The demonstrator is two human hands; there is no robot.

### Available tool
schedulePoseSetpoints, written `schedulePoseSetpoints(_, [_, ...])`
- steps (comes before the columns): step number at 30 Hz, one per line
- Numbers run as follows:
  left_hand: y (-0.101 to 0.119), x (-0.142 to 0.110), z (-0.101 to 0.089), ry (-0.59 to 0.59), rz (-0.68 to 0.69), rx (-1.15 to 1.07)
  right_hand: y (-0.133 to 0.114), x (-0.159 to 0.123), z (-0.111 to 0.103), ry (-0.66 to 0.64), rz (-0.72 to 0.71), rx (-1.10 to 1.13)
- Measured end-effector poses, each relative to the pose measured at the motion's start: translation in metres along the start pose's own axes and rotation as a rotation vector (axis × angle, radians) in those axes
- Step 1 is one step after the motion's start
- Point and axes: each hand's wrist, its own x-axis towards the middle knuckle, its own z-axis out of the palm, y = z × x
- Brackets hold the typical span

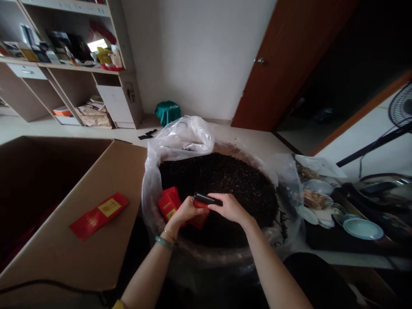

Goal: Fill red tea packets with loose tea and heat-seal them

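Observation:
Over the dark loose tea leaves (238, 176), my right hand (232, 209) is closed around a slim black handheld tool (206, 198), which looks like a small bag sealer. My left hand (188, 211) pinches a red packet (198, 219) right under the tool. The tool lies across the packet's upper end, between both hands; whether its jaws are pressed together I cannot tell. Beside my left hand, a fanned stack of red packets (168, 201) with yellow labels rests on the leaves at the left side. A clear plastic bag (152, 176) lines the round container around the leaves.
A large cardboard box (106, 171) stands at left, with one red packet (99, 216) lying on its flap. To the right, a dark tray (325, 238) carries bowls and a lidded dish (362, 228). A teal-covered stool (168, 112), shelves and a fan (401, 105) are farther off.

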Motion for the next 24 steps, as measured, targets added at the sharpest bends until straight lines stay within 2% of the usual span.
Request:
schedulePoseSetpoints(18, [-0.0010,-0.0001,-0.0007,0.003,-0.031,0.052,-0.0045,-0.0001,-0.0034,-0.002,0.005,-0.090])
schedulePoseSetpoints(24, [0.0079,0.0005,-0.0020,0.141,0.154,-0.049,-0.0027,-0.0012,-0.0053,-0.019,-0.003,-0.068])
